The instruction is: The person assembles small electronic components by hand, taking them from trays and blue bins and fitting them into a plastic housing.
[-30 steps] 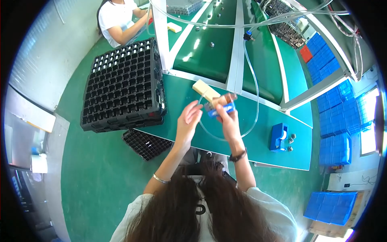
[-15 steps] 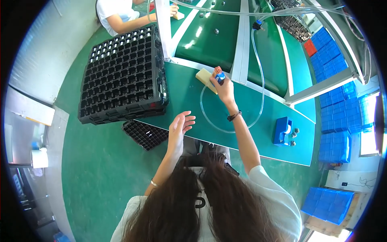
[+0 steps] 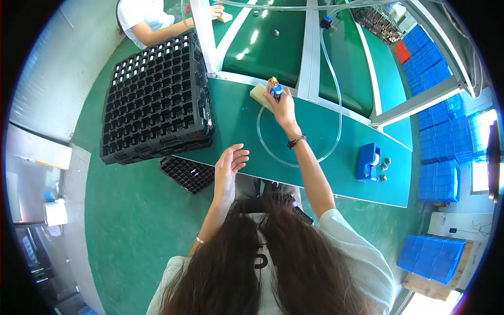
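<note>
My right hand (image 3: 283, 109) is closed around a small blue tool (image 3: 276, 90) with a reddish-orange top, held upright over the table. A clear thin hose (image 3: 261, 137) loops from beside this hand across the tabletop. Touching or just behind the fingers lies a pale yellow block (image 3: 258, 94), partly covered by the hand. At the table's front edge my left hand (image 3: 229, 167) hovers, palm turned inward, fingers loosely bent and apart, with nothing in it. The green tabletop (image 3: 236, 118) lies under both hands.
Stacked black compartment trays (image 3: 155, 100), with white pieces in the far rows, stand left. Another black tray (image 3: 189, 174) sits lower. A blue tape dispenser (image 3: 369, 163) and small metal parts (image 3: 385, 167) lie right. Beyond a white frame (image 3: 307, 68) runs a green belt (image 3: 262, 58); a co-worker (image 3: 147, 23) sits far left.
The whole view has shifted slightly, so most things appear a little up and left. The blue tool's top leans slightly further left. My left hand stays open, and my right keeps its hold.
</note>
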The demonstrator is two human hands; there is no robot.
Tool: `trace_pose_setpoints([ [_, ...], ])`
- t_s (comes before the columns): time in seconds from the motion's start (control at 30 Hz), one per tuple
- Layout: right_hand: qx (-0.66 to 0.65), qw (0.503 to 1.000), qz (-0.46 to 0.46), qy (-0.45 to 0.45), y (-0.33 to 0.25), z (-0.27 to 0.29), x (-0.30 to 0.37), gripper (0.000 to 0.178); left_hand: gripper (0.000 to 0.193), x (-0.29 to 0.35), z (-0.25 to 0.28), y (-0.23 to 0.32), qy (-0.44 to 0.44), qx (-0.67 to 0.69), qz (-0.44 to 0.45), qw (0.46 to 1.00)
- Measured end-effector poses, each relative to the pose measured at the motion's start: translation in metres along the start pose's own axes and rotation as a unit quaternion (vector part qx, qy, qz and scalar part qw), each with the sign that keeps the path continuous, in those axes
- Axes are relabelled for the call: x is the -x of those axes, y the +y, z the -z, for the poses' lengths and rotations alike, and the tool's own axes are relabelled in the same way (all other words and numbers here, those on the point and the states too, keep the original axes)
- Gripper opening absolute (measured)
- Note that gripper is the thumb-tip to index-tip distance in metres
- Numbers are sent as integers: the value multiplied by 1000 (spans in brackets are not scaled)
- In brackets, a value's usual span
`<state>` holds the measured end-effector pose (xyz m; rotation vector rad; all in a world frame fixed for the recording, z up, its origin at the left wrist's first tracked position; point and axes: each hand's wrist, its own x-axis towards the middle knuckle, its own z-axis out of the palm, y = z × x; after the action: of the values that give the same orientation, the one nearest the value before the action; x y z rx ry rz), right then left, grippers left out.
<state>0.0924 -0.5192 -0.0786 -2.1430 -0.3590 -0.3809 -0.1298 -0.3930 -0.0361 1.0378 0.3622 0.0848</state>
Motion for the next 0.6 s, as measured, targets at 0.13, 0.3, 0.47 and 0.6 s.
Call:
trace_pose_setpoints([
  [0.13,-2,1000,-10,-11,-5,0,-1,41,38,3,0,-1,-4,12,0,1000],
  [0.3,7,1000,-7,-1,-5,0,1,43,38,6,0,0,-5,10,3,1000],
  [0.47,21,1000,-16,-2,-3,4,6,45,37,9,1,2,-6,14,1,1000],
  [0.6,27,999,-23,4,-4,9,8,45,36,7,3,1,10,11,6,1000],
])
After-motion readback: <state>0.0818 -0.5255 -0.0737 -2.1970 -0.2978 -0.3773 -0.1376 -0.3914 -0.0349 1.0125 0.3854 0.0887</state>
